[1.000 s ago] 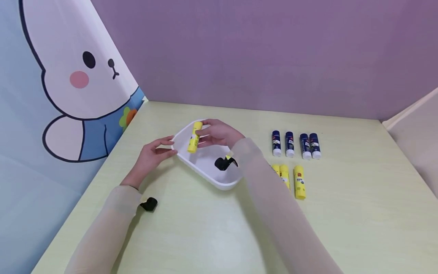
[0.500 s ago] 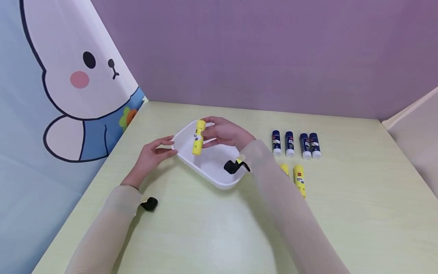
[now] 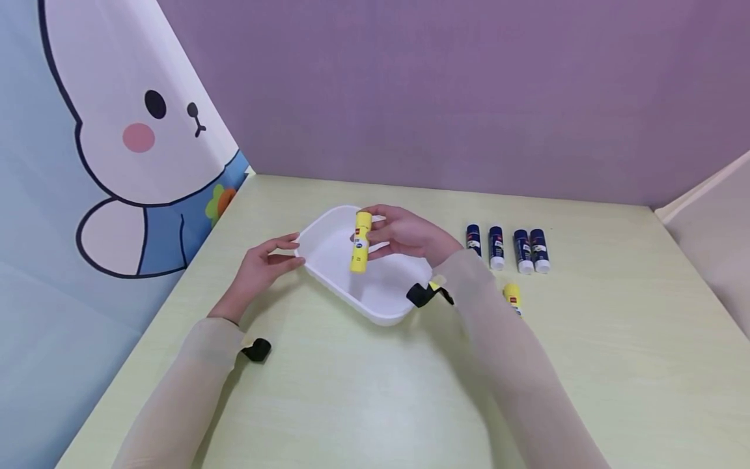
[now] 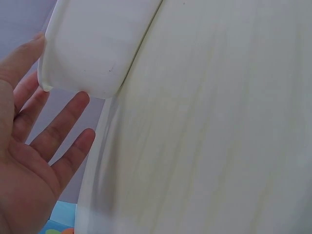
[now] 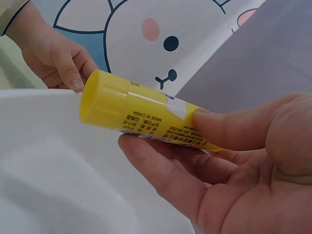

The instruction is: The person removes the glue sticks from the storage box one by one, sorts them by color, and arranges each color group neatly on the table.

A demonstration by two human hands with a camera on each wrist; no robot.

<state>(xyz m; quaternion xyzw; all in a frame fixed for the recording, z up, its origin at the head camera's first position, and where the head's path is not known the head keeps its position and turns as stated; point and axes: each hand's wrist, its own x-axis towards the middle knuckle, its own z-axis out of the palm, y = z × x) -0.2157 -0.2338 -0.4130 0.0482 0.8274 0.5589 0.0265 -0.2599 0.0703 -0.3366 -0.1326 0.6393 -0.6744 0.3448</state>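
Observation:
My right hand (image 3: 407,233) pinches a yellow glue stick (image 3: 360,242) between thumb and fingers, above the white plastic tray (image 3: 375,318). In the right wrist view the glue stick (image 5: 141,109) lies slantwise, one round end toward the left hand (image 5: 56,56); fine print and a white label band show on it. At the tray's left corner my left hand (image 3: 263,264) holds the rim with thumb and fingertips. From the left wrist, the thumb and front fingers meet the edge of the tray (image 4: 92,48), while the other fingers spread along its end.
Several blue glue sticks with white ends (image 3: 496,247) stand in a row right of the tray. Below them another yellow glue stick (image 3: 512,297) is partly hidden by the right sleeve (image 3: 510,339). A purple panel (image 3: 445,98) rises behind the table, a rabbit-printed cloth (image 3: 117,169) at left.
My right hand has moved rightward with the yellow glue stick, which is now more upright in the head view. The right sleeve covers more of the yellow glue sticks. My left hand stays put.

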